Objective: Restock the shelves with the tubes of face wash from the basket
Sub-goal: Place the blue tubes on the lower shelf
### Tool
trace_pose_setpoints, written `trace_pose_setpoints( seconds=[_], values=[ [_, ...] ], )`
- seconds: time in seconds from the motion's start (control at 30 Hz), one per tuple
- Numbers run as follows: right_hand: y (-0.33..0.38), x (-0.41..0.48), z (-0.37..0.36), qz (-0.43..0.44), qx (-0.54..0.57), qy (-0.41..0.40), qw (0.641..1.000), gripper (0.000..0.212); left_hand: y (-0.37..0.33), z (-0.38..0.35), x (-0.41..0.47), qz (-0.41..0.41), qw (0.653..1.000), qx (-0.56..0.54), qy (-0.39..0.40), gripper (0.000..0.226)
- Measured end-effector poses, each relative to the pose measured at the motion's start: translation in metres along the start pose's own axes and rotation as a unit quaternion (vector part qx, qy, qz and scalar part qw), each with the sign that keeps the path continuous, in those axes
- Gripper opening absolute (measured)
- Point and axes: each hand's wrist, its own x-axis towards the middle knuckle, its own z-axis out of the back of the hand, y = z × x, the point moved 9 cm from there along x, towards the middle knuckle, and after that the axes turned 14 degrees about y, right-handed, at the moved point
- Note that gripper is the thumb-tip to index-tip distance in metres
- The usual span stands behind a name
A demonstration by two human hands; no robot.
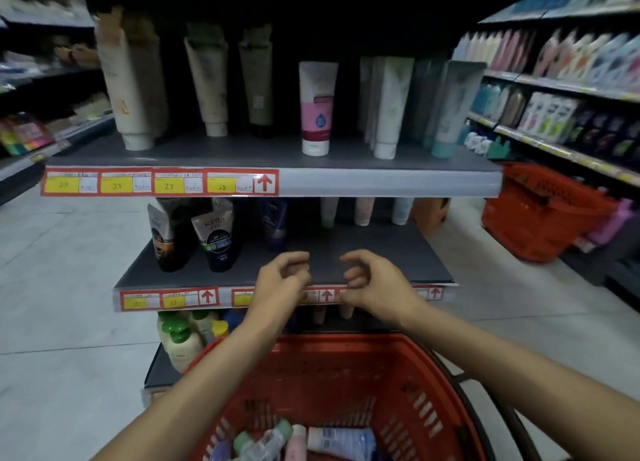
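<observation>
The job looks only partly done: the left hand (282, 280) and right hand (372, 280) are loosely curled and empty over the middle shelf (363, 252), and tubes of face wash (341, 441) lie in the red basket (346, 342) at 6 o'clock.

The basket (346, 384) was red perforated plastic with a slight sheen. Shelf boards (363, 249) appeared matt dark grey, fronted by glossy clear plastic strips (381, 183) over paper price labels (117, 184). Tubes (341, 443) looked smooth plastic.
</observation>
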Motion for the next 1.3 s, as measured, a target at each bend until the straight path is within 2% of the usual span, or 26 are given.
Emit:
trace_pose_setpoints(
  seconds=[0.07, 0.2, 0.43, 0.67, 0.77, 0.83, 0.9, 0.97, 1.13, 1.2, 1.3],
  values=[
    [-0.006, -0.030, 0.001, 0.001, -0.041, 0.025, 0.999, 0.071, 0.006, -0.013, -0.020, 0.004, 0.999, 0.038, 0.022, 0.033],
    [-0.033, -0.076, -0.013, 0.000, -0.049, 0.079, 0.996, 0.076, 0.040, -0.037, -0.048, 0.033, 0.994, 0.084, 0.061, 0.035],
    [-0.073, -0.117, -0.029, -0.007, -0.134, 0.129, 0.982, 0.066, 0.113, -0.070, -0.055, 0.067, 0.974, 0.179, 0.122, 0.036],
    [-0.115, -0.141, -0.032, -0.003, -0.226, 0.150, 0.962, 0.053, 0.225, -0.117, -0.048, 0.140, 0.933, 0.251, 0.217, 0.032],
    [-0.125, -0.147, -0.038, 0.020, -0.270, 0.152, 0.950, 0.045, 0.291, -0.128, -0.050, 0.195, 0.896, 0.300, 0.263, 0.010],
    [-0.132, -0.150, -0.047, 0.040, -0.322, 0.167, 0.931, 0.039, 0.328, -0.139, -0.053, 0.226, 0.853, 0.365, 0.297, 0.002],
    [-0.139, -0.151, -0.052, 0.055, -0.373, 0.182, 0.908, 0.033, 0.348, -0.147, -0.050, 0.222, 0.798, 0.468, 0.308, 0.013],
    [-0.147, -0.152, -0.050, 0.055, -0.389, 0.187, 0.900, 0.031, 0.368, -0.150, -0.045, 0.231, 0.763, 0.518, 0.309, 0.033],
    [-0.158, -0.154, -0.046, 0.082, -0.422, 0.153, 0.890, 0.041, 0.424, -0.171, -0.041, 0.223, 0.667, 0.558, 0.441, 0.074],
    [-0.158, -0.155, -0.049, 0.096, -0.427, 0.147, 0.887, 0.045, 0.449, -0.171, -0.035, 0.234, 0.668, 0.546, 0.449, 0.074],
    [-0.159, -0.156, -0.054, 0.101, -0.417, 0.159, 0.889, 0.043, 0.436, -0.190, -0.040, 0.249, 0.672, 0.529, 0.454, 0.063]
  ],
)
